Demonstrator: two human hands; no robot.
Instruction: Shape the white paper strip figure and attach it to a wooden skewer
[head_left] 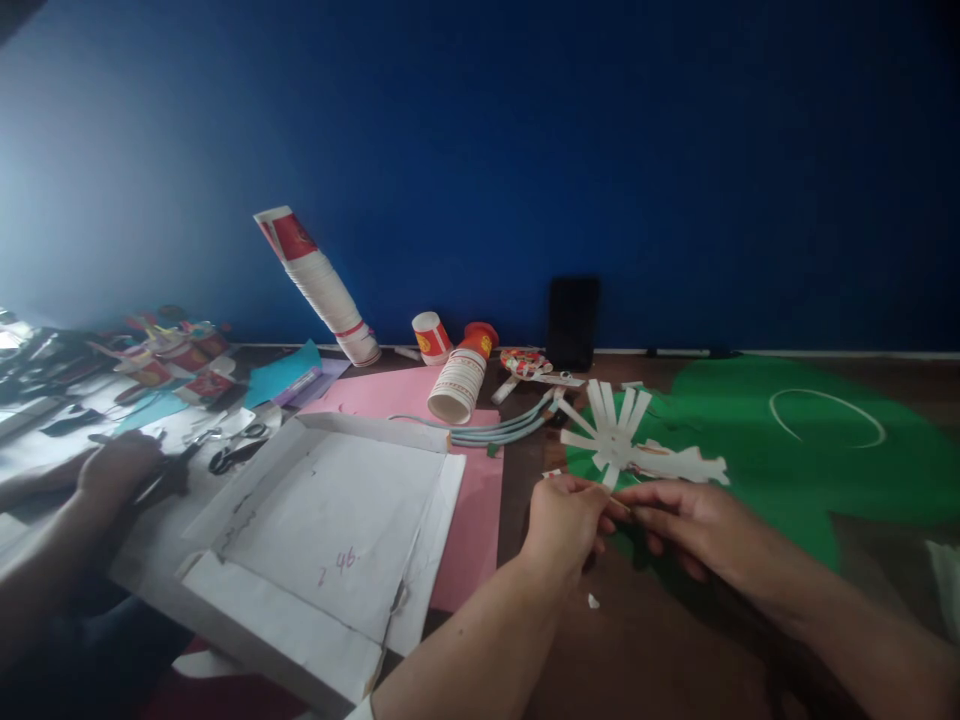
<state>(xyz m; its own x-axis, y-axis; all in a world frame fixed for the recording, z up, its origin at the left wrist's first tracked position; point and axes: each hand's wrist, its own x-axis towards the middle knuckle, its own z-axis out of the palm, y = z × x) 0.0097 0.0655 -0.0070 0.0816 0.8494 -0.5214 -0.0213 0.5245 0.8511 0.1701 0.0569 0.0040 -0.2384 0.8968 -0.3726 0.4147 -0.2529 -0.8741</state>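
My left hand (568, 525) and my right hand (686, 525) meet over the brown table, both closed with their fingertips pinched together. Between the fingertips shows a bit of something thin and tan; its kind is hidden by the fingers. Just beyond my hands lies a white paper cup cut into strips (613, 440), its strips fanned out like a flower. A white cut paper piece (679, 463) with reddish edges lies to its right. Green paper (720, 420) is spread under and beside these. A small white scrap (593, 601) rests below my left hand.
Left of my hands lies an open white box (330, 520) on pink paper (480, 530). A leaning stack of paper cups (322, 285), more cups (456, 385), pale blue strips (487, 432) and a black phone (573, 322) are behind. At far left, another person's hand (120, 470) is near scissors (236, 455).
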